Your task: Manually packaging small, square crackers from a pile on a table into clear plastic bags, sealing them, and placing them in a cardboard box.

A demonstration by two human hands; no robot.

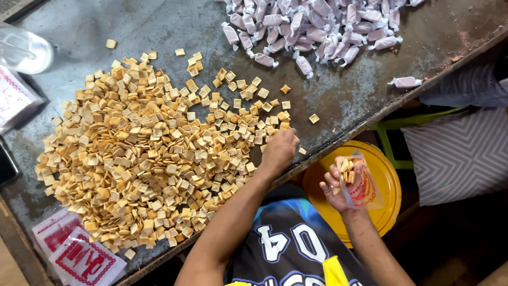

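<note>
— Well, look at the left hand: it rests palm-down at the near edge of the heap of small square crackers on the grey metal table, fingers curled over a few; whether they are actually pinched I can't tell.

— And the right hand?

— Closed around a small clear plastic bag with red print, held mouth-up over the yellow tub below the table edge. Some crackers already sit inside.

— What makes it go well, you think?

— Keeping the bag's mouth open and close under the rim, I'd say, and taking small pinches so nothing spills.

— Those wrapped candies?

— Far side, well apart. Empty printed bags lie at the near left corner.
</note>
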